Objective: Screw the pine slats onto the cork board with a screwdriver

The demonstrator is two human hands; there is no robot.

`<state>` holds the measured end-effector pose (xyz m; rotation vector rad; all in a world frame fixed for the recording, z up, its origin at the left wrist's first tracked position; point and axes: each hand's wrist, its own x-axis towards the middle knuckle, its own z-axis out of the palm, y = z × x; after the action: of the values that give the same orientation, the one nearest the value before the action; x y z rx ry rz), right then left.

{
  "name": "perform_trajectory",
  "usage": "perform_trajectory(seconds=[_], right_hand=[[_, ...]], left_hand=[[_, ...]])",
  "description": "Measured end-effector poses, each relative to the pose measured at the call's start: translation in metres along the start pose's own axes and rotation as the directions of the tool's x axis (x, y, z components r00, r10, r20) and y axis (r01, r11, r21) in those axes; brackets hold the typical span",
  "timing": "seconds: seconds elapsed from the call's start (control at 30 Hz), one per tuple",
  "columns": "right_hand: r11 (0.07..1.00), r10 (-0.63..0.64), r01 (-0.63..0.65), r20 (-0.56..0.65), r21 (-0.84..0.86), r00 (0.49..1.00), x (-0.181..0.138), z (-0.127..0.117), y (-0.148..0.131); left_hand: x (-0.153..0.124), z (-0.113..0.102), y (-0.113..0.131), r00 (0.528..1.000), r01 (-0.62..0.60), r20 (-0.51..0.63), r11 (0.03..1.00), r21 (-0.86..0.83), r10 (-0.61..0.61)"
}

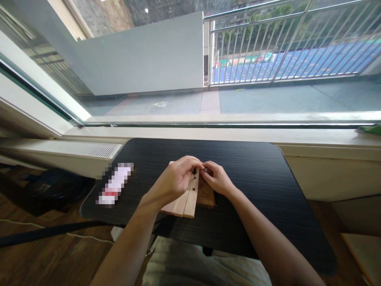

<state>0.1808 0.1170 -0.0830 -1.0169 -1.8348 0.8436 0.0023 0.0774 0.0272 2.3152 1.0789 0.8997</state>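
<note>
My left hand (175, 178) is closed over the far end of a few pale wooden slats (186, 202) that lie together on the black table (256, 178). One slat has small holes along it. My right hand (216, 178) is pinched at the same far end, fingertips meeting those of the left hand over something small and dark that I cannot make out. Under the right hand lies a darker brown wooden piece (206, 195) with small holes, beside the slats.
A blurred white and red flat object (114, 184) lies at the table's left edge. A window sill and large window run behind the table. A dark bag (53, 188) sits on the wooden floor at the left. A cable crosses the floor.
</note>
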Motion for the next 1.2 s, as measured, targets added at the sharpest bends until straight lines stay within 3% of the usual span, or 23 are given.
perform_trajectory(seconds=[0.27, 0.53, 0.77, 1.0, 1.2], right_hand=[[1.000, -0.004, 0.004, -0.002, -0.001, 1.000, 0.0004, 0.0000, 0.0002], [1.000, -0.020, 0.020, -0.006, 0.000, 1.000, -0.0001, 0.0014, 0.0026], [1.000, -0.009, 0.009, 0.004, -0.001, 1.000, 0.0005, -0.0007, 0.0005], [1.000, -0.010, 0.011, 0.007, -0.021, 1.000, 0.0006, -0.0006, 0.0011], [1.000, -0.010, 0.010, 0.003, -0.005, 1.000, 0.0010, -0.0006, 0.0006]], left_hand=[[-0.0015, 0.0007, -0.0002, 0.999, 0.048, -0.007, 0.999, -0.020, -0.048], [-0.0013, 0.0040, -0.0058, 0.996, -0.051, -0.075, 0.998, 0.046, 0.054], [-0.0039, 0.0035, -0.0036, 0.977, 0.149, -0.146, 0.987, -0.055, -0.156], [-0.0003, 0.0047, -0.0030, 0.957, 0.028, -0.291, 0.997, 0.066, -0.008], [-0.0030, 0.0073, -0.0006, 0.933, 0.140, -0.346, 0.985, 0.099, -0.098]])
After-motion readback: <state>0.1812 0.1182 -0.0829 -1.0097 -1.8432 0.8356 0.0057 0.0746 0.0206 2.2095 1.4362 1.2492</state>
